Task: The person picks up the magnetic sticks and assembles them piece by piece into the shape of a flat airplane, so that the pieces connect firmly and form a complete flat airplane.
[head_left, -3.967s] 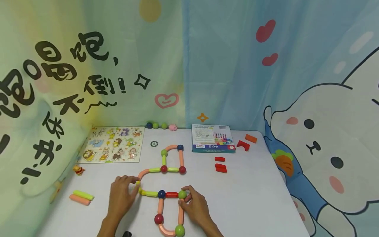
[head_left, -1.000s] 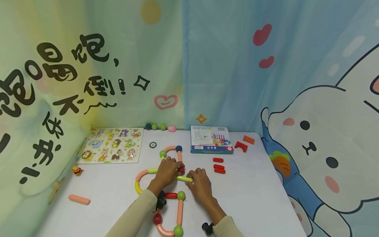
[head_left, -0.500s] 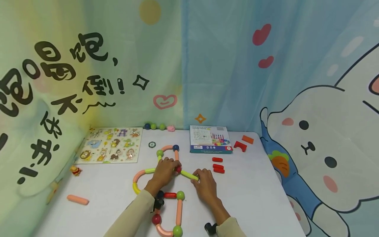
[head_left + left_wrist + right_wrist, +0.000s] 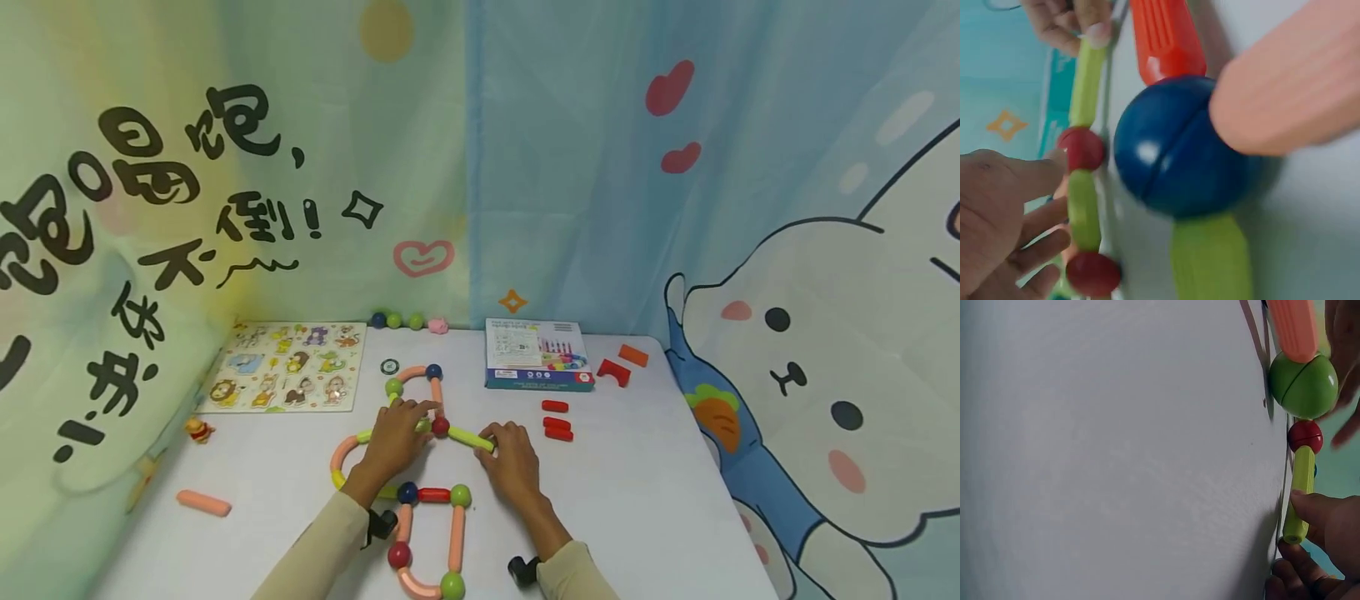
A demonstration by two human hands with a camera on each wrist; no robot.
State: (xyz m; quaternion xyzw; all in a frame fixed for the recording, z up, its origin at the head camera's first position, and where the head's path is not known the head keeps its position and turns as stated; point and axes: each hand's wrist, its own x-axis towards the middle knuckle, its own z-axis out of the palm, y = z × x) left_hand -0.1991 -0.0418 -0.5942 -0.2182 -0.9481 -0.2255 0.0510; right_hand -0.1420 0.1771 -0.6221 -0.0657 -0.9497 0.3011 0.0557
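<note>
My right hand (image 4: 513, 462) pinches the end of a yellow-green magnetic building stick (image 4: 467, 437), thumb on top in the right wrist view. The stick's other end meets a red ball (image 4: 440, 427). My left hand (image 4: 397, 437) is at that ball; in the left wrist view its thumb touches the red ball (image 4: 1082, 150) and its fingers reach loosely behind another yellow-green stick (image 4: 1085, 209). The hand hides part of the upper outline in the head view. Below lies a closed shape with a blue ball (image 4: 408, 493), red stick (image 4: 434, 495) and green ball (image 4: 461, 496).
A loose salmon stick (image 4: 204, 502) lies at the left. Several short red sticks (image 4: 556, 406) are right of the hands. Behind stand an animal picture board (image 4: 285, 367) and a toy box (image 4: 536, 354). Orange and red pieces (image 4: 615, 371) lie at the back right.
The yellow-green stick left the table's left side and now joins the red ball. Over the last half second, the left hand and upper outline shifted left, with the right hand following slightly.
</note>
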